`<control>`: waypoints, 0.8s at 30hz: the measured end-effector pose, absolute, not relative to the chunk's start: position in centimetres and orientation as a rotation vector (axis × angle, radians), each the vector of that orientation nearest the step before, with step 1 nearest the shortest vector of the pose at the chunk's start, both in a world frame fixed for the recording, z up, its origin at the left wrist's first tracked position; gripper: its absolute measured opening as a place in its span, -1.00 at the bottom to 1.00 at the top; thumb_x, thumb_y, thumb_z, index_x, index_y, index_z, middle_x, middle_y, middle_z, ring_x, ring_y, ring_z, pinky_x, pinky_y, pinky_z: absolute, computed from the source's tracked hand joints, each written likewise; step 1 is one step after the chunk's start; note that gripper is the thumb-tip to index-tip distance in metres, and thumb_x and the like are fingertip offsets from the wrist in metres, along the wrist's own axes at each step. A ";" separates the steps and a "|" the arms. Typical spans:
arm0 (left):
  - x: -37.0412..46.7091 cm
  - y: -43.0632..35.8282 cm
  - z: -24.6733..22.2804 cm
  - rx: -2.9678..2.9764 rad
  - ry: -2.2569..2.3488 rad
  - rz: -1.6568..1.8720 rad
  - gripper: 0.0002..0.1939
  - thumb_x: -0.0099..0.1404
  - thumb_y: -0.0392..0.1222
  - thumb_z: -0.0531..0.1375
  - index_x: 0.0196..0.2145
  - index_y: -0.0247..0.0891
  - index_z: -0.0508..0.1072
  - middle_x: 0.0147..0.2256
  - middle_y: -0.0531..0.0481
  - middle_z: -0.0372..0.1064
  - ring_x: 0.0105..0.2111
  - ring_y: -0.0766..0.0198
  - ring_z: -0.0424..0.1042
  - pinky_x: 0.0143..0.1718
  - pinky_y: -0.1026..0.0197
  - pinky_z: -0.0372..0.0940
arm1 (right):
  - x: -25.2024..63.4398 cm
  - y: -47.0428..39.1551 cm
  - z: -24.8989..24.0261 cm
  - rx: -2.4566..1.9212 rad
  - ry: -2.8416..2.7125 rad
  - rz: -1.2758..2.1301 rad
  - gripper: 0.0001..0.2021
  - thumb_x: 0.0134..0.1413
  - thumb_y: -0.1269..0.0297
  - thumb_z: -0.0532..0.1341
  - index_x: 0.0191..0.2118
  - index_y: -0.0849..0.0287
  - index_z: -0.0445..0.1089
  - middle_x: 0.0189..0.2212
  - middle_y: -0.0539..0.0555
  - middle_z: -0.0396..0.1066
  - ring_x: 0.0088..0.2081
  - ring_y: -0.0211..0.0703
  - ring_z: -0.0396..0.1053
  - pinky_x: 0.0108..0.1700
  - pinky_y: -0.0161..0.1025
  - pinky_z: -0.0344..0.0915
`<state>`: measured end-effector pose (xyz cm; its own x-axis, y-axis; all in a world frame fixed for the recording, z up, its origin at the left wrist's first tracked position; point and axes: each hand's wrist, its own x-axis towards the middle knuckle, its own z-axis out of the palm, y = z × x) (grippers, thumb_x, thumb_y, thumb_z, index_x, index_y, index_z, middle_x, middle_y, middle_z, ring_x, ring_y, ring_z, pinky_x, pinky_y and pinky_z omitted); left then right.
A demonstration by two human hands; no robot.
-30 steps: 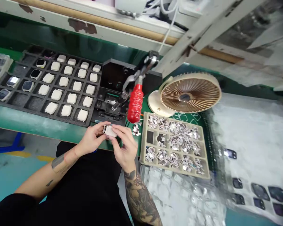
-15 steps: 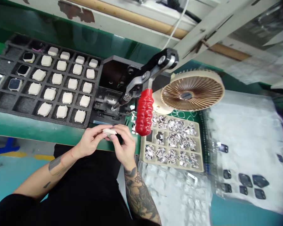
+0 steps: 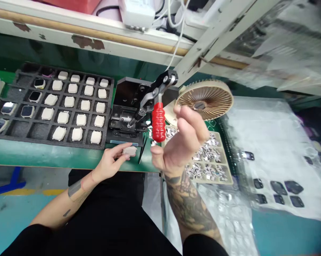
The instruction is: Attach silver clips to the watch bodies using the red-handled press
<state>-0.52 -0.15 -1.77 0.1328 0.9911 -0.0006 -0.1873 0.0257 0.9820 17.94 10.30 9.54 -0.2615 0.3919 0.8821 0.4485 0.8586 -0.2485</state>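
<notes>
Between thumb and fingers, my left hand [image 3: 111, 160] pinches a cream watch case [image 3: 130, 151] at the green bench's front edge. My right hand [image 3: 180, 142] is raised beside the red grip [image 3: 158, 122] of a toggle press [image 3: 130, 110]. Its fingers are spread and slightly blurred, and I see nothing in them. The thumb is close to the grip's lower end; whether they touch I cannot tell. Left of the press lies a grey foam tray [image 3: 24, 129] with cream watch cases in many of its pockets and several dark-screened watches at its left.
Behind my right hand are a beige fan [image 3: 205, 97] and a divided tray [image 3: 226, 177] full of small silvery parts. Clear plastic sheeting [image 3: 272, 142] with several dark pieces lies at the right. A shelf beam [image 3: 117, 46] crosses above the bench.
My right hand has let go of the watch case and moved up and right towards the red grip. My left hand still holds the case. The camera view has shifted.
</notes>
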 end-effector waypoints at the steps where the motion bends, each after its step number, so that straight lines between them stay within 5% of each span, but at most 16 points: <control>1: -0.6 -0.1 -1.9 1.123 0.973 1.156 -0.48 0.51 -0.07 0.35 0.35 -0.24 0.49 0.07 -0.19 0.69 0.06 -0.02 0.71 0.15 -0.01 0.60 | 17.2 11.6 10.5 -0.520 -1.926 -0.139 -0.40 0.53 -0.14 0.10 0.50 -0.01 0.18 0.35 0.14 0.36 0.39 0.15 0.40 0.41 0.23 0.42; 6: -0.2 -0.3 -2.2 1.133 1.087 1.194 -0.58 0.35 -0.10 0.49 0.07 -0.25 0.54 -0.02 -0.23 0.71 -0.08 0.01 0.75 -0.03 0.08 0.61 | 13.2 14.1 15.4 -0.426 -1.777 -0.025 -0.53 0.64 -0.11 -0.12 0.17 -0.02 0.43 -0.19 -0.02 0.47 -0.12 -0.14 0.63 0.02 -0.03 0.61; 10: -0.7 -1.2 -1.0 1.190 1.185 1.298 -0.68 0.38 -0.18 0.45 0.01 -0.23 0.49 -0.12 -0.16 0.70 -0.17 0.11 0.74 -0.12 0.16 0.60 | 12.1 12.1 16.2 -0.650 -1.492 0.078 -0.47 0.54 -0.19 0.11 0.34 0.03 0.39 0.01 0.10 0.43 0.06 -0.01 0.60 0.02 -0.03 0.54; 12: -2.0 -1.9 0.1 1.400 1.270 1.338 -0.69 0.40 -0.23 0.42 0.06 -0.23 0.54 -0.05 -0.18 0.67 -0.14 0.12 0.71 -0.12 0.17 0.59 | 12.7 10.4 13.9 -0.674 -1.444 -0.009 -0.57 0.52 -0.05 0.19 0.29 0.06 0.47 -0.01 0.12 0.48 0.08 0.03 0.57 0.02 -0.01 0.53; 15: -4.7 -2.7 1.6 1.795 1.413 1.393 -0.62 0.38 -0.31 0.41 0.13 -0.21 0.59 -0.01 -0.17 0.66 -0.10 0.10 0.68 -0.10 0.16 0.59 | 14.4 7.8 8.1 -0.687 -1.601 0.087 -0.74 0.50 0.32 0.16 0.10 0.06 0.57 -0.22 0.06 0.56 -0.17 -0.09 0.57 -0.10 -0.06 0.56; 20: -7.2 -1.6 2.0 2.053 1.525 1.394 -0.56 0.42 -0.34 0.36 0.22 -0.21 0.53 -0.06 -0.14 0.65 -0.23 0.17 0.65 -0.11 0.15 0.60 | 15.8 7.2 0.2 -1.049 -2.287 0.195 -0.52 0.44 0.48 0.10 0.39 0.20 0.38 0.20 0.32 0.52 0.25 0.19 0.47 0.31 0.24 0.47; 24: -7.0 0.2 2.4 2.117 1.507 1.317 -0.56 0.51 -0.24 0.31 0.29 -0.22 0.48 0.05 -0.22 0.59 -0.02 0.08 0.65 0.06 0.05 0.60 | 15.2 10.1 -1.7 -1.162 -2.448 0.209 -0.52 0.41 0.53 0.00 0.29 0.26 0.47 0.13 0.39 0.54 0.20 0.26 0.47 0.30 0.30 0.43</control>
<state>-6.97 0.24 2.39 0.0686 0.8444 0.5313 0.6399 -0.4458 0.6259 15.17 10.13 -1.73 -0.5618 0.7678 0.3080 0.7046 0.6392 -0.3081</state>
